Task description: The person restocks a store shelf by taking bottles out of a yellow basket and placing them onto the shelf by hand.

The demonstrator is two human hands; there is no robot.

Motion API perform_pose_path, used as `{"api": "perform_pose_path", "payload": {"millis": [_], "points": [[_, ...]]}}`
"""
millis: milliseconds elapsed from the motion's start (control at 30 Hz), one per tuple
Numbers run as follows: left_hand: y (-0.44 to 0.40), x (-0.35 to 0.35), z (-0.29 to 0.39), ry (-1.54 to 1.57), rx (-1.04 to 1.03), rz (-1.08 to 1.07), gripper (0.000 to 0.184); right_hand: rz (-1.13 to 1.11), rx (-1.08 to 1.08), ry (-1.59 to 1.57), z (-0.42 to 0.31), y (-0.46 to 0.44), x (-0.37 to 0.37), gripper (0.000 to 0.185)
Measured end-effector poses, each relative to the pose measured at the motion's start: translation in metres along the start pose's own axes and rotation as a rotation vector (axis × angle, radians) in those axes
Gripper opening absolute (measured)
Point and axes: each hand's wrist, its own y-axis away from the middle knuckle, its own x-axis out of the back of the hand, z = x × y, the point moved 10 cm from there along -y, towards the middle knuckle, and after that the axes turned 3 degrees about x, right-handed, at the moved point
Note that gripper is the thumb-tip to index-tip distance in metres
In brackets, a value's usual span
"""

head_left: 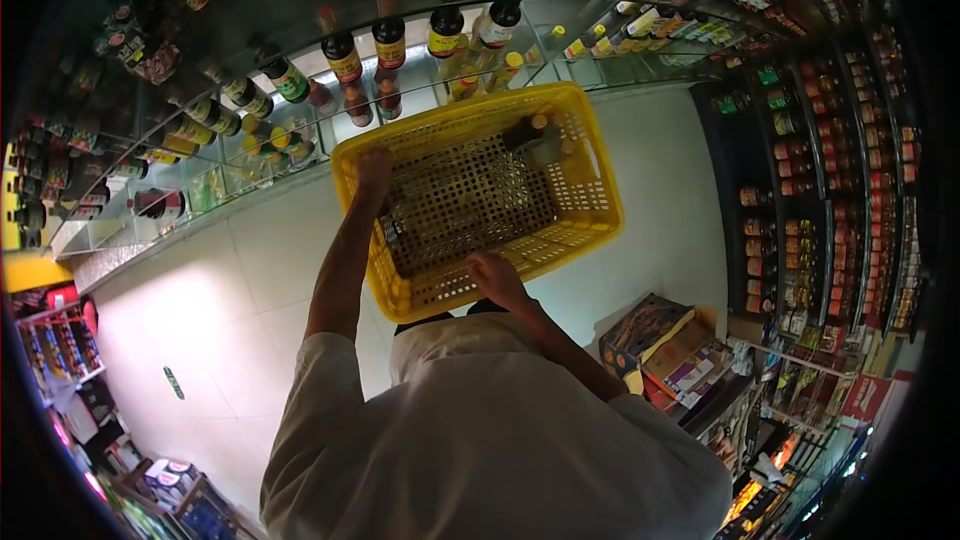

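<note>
A yellow plastic basket [602, 170] with perforated walls is in front of my body, beside the glass shelves. A few bottles [540, 135] lie at its far right corner, and something small and clear is at its left inner side. My left hand [374, 172] is closed at the basket's left end, over the rim. At the near rim my right hand [492, 276] is closed, its fingers curled against the basket edge. Whether the right fingers wrap the rim or only rest there is hard to see, but they touch it.
Glass shelves [420, 90] with sauce bottles [390, 40] run along the far side. Dark shelves of jars [790, 165] stand at the right. Cardboard boxes [685, 350] sit at lower right. Pale floor tiles [215, 320] show at left.
</note>
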Motion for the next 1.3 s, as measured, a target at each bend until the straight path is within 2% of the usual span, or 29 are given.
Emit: {"api": "perform_pose_path", "payload": {"millis": [233, 300, 333, 400, 433, 500, 533, 600, 633, 700, 733, 800, 833, 900, 933, 1033, 1100, 1133, 1167, 1200, 1233, 1300], "points": [[0.004, 0.036, 0.034, 0.095, -0.073, 0.004, 0.012, 0.045, -0.064, 0.002, 0.013, -0.001, 0.022, 0.023], [0.011, 0.045, 0.057, 0.187, -0.197, -0.073, 0.014, 0.063, -0.078, -0.149, 0.027, -0.005, 0.028, 0.029], [0.014, 0.059, 0.066, 0.184, -0.199, -0.070, 0.014, 0.067, -0.076, -0.150, 0.035, -0.007, 0.031, 0.029], [0.029, 0.102, 0.106, 0.209, -0.418, -0.010, 0.014, 0.099, -0.209, -0.229, 0.062, -0.014, 0.040, 0.044], [0.036, 0.130, 0.118, 0.202, -0.419, -0.007, 0.014, 0.101, -0.203, -0.233, 0.057, -0.017, 0.048, 0.044], [0.066, 0.208, 0.160, 0.375, -0.615, 0.037, 0.013, 0.337, 0.112, 0.199, -0.003, -0.021, 0.099, 0.062], [0.077, 0.239, 0.175, 0.365, -0.615, 0.037, 0.013, 0.340, 0.117, 0.190, -0.007, -0.029, 0.109, 0.062], [0.101, 0.304, 0.199, 0.558, -0.616, 0.102, 0.021, 0.324, 0.341, 0.036, -0.033, -0.041, 0.125, 0.074], [0.111, 0.321, 0.209, 0.544, -0.617, 0.101, 0.021, 0.330, 0.346, 0.024, -0.042, -0.041, 0.135, 0.074], [0.121, 0.347, 0.214, 0.713, -0.506, 0.151, 0.027, 0.277, 0.312, -0.130, -0.062, -0.038, 0.153, 0.080], [0.125, 0.343, 0.222, 0.698, -0.502, 0.153, 0.027, 0.276, 0.321, -0.143, -0.076, -0.032, 0.164, 0.080], [0.128, 0.344, 0.206, 0.903, -0.339, 0.385, 0.041, 0.108, 0.210, -0.294, -0.086, -0.029, 0.168, 0.080], [0.132, 0.336, 0.218, 0.888, -0.330, 0.391, 0.041, 0.098, 0.222, -0.305, -0.088, -0.026, 0.168, 0.080], [0.133, 0.301, 0.209, 1.623, -0.097, 0.450, 0.055, 0.121, 0.258, -0.305, -0.091, -0.019, 0.170, 0.076], [0.141, 0.272, 0.209, 1.569, 0.023, 0.376, 0.057, 0.107, 0.261, -0.316, -0.094, -0.016, 0.174, 0.076], [0.157, 0.232, 0.204, 1.683, 0.143, 0.431, 0.049, -0.069, 0.142, -0.338, -0.084, -0.002, 0.167, 0.076], [0.166, 0.229, 0.205, 1.724, 0.135, 0.492, 0.048, -0.156, 0.406, -0.364, -0.098, 0.008, 0.171, 0.070], [0.168, 0.227, 0.209, 1.887, 0.140, 0.458, 0.049, -0.165, 0.410, -0.370, -0.095, 0.008, 0.176, 0.070], [0.170, 0.229, 0.214, 2.049, 0.140, 0.418, 0.051, -0.345, 0.337, -0.568, -0.090, 0.010, 0.168, 0.069], [0.172, 0.243, 0.223, 2.071, 0.152, 0.414, 0.054, -0.523, 0.261, -0.762, -0.089, 0.017, 0.160, 0.069], [0.173, 0.251, 0.226, 2.064, 0.145, 0.420, 0.054, -0.524, 0.271, -0.764, -0.090, 0.021, 0.164, 0.069], [0.174, 0.263, 0.234, 2.189, 0.054, 0.389, 0.055, -0.686, 0.182, -0.942, -0.095, 0.032, 0.158, 0.059]]}}
